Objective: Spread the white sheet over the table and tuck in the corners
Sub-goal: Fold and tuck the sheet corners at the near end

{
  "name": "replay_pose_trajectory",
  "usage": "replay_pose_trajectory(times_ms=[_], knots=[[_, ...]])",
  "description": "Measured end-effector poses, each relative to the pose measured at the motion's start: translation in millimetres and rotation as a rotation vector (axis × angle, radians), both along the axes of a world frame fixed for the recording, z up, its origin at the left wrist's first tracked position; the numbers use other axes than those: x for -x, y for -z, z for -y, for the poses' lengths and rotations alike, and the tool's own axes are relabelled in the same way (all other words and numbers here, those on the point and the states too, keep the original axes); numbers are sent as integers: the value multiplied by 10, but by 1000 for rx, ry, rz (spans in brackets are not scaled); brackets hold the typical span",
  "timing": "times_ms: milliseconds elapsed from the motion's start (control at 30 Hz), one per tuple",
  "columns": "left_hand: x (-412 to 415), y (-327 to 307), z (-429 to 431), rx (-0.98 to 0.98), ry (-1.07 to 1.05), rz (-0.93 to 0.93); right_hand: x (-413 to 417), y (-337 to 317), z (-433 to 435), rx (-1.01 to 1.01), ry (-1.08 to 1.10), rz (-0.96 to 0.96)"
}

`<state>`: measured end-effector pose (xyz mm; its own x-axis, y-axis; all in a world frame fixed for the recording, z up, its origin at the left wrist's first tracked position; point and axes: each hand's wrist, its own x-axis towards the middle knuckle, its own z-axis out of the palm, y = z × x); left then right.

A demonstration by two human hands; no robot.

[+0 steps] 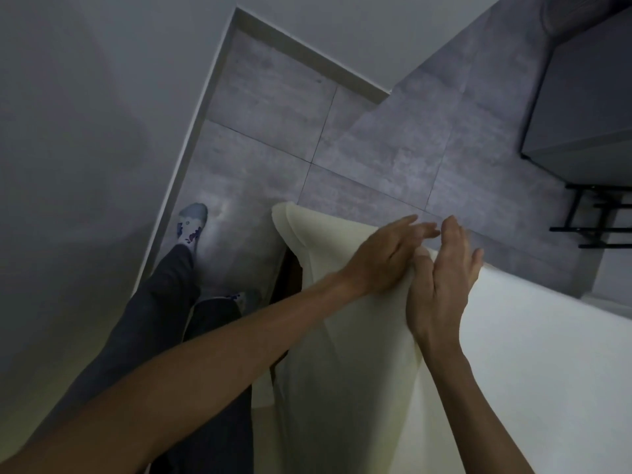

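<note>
At the centre right of the frame, my view shows the left hand lying flat on the white sheet, fingers straight and spread a little, pressing the cloth without gripping it. Just beside it, touching along the thumb side, the right hand stands on edge against the sheet, its fingers straight too and pointing toward the top of the frame; a thumb tip shows between the two hands, and I cannot tell whose it is or whether it pinches cloth.

The sheet covers the table corner under both hands, runs off to the lower right, and hangs down the near side at bottom centre, with a loose fold jutting left of the hands. A dark strip of the table shows past the hanging edge. The left forearm cuts across the cloth and the dark trousers.

Further out, a socked foot stands on the grey tiled floor, a pale wall fills the upper left, and a dark cabinet sits above a black metal frame at the right.
</note>
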<state>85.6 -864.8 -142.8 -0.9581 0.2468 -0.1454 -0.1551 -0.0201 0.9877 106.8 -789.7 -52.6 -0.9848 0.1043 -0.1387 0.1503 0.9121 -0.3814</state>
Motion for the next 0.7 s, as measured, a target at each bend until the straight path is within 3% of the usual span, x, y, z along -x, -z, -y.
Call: replay_pose_trajectory(times_ms=[233, 433, 700], knots=[[-129, 268, -155, 5, -299, 58, 6, 59, -29, 6, 36, 4], [-156, 685, -186, 83, -333, 141, 4, 51, -27, 18, 12, -5], [-939, 1392, -125, 274, -301, 875, -13, -16, 20, 61, 33, 31]])
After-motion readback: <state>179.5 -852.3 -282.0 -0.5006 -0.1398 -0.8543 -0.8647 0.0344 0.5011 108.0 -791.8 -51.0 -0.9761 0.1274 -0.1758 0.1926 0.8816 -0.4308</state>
